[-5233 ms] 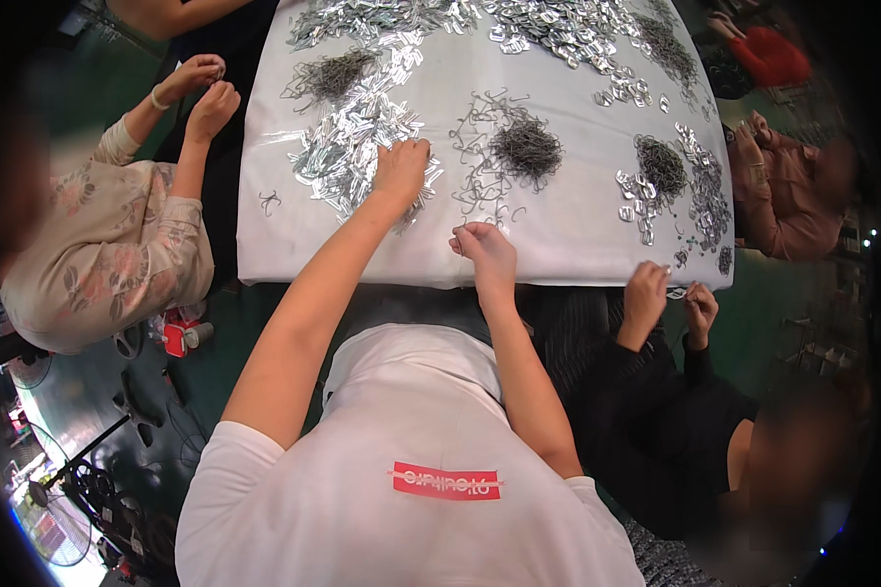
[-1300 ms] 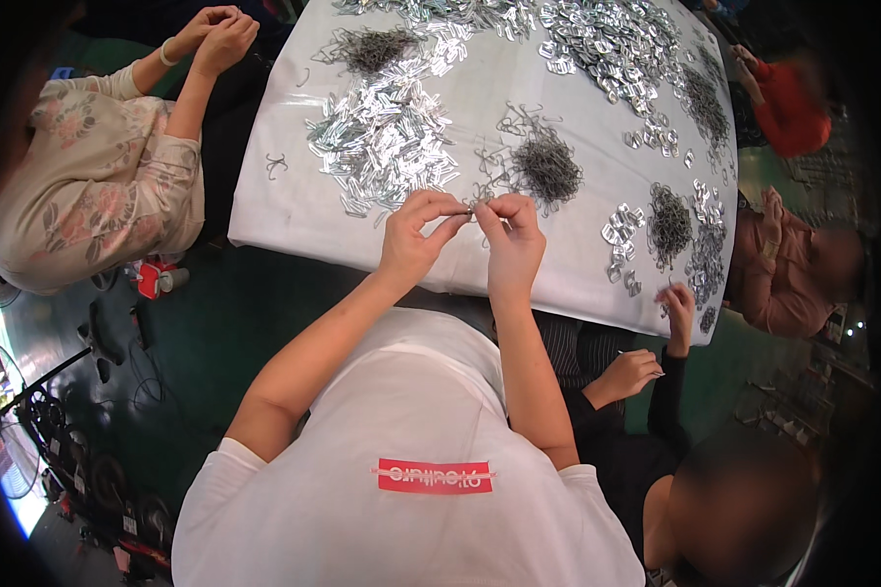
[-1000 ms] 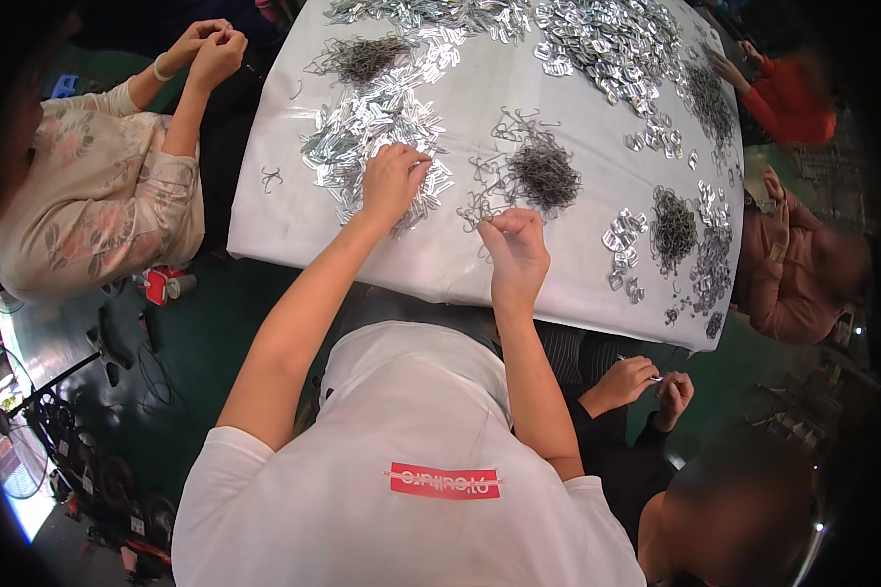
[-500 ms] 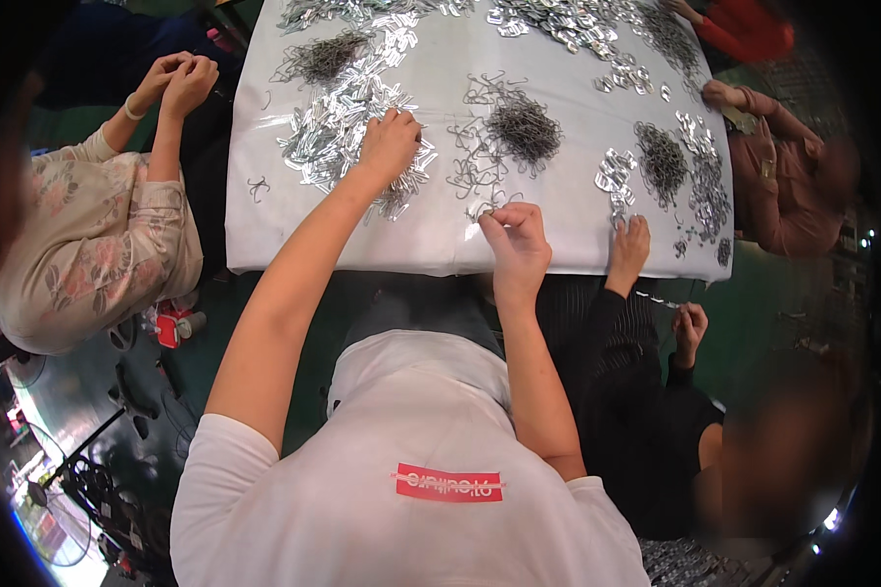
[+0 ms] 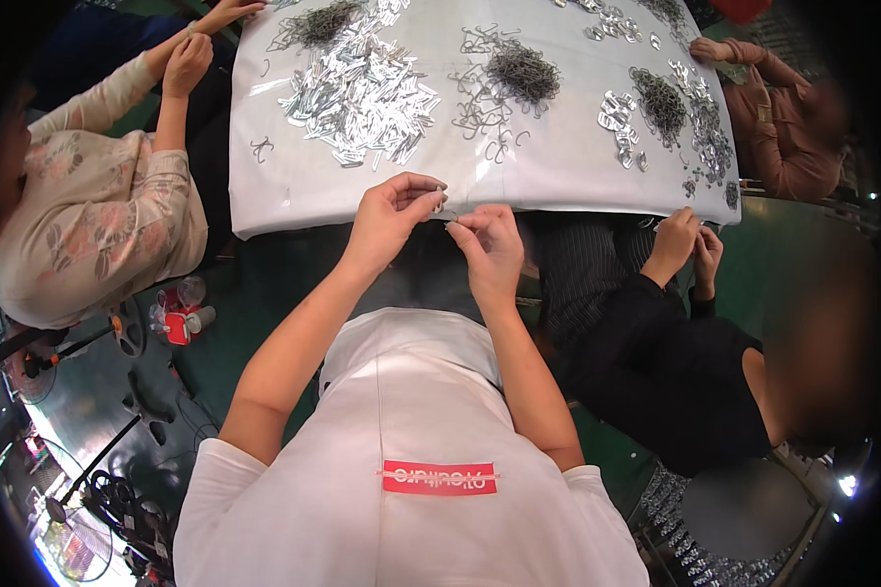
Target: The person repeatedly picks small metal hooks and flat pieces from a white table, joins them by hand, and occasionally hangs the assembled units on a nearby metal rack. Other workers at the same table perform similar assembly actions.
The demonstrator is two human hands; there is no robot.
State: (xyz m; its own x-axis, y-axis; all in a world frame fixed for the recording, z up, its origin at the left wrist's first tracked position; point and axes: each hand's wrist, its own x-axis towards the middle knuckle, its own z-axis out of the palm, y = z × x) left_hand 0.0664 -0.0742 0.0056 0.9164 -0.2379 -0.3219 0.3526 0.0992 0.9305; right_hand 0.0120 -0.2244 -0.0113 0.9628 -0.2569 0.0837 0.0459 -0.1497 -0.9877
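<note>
Just off the near edge of the table, my two hands meet with their fingertips nearly touching. My left hand [image 5: 394, 223] is closed in a pinch on a small shiny metal piece, mostly hidden by the fingers. My right hand [image 5: 491, 250] pinches a thin bent wire hook, only a bit of which shows between the hands. Beyond my left hand lies a spread heap of flat, oblong shiny metal pieces [image 5: 362, 93]. Farther right sits a dark tangled pile of wire hooks [image 5: 524, 76], with loose hooks [image 5: 480, 108] scattered along its left side.
White sheeting covers the table [image 5: 313, 191]. To my right, a person in black [image 5: 646, 352] works with both hands at the table edge. A person in a floral top [image 5: 98, 220] sits at the left. Another person [image 5: 788, 137] is at the far right, by more metal heaps [image 5: 661, 103].
My left hand has left the shiny heap and come back toward me, beside my right hand. The right hand has shifted slightly left and nearer. The right neighbour's hand has drawn back from the table.
</note>
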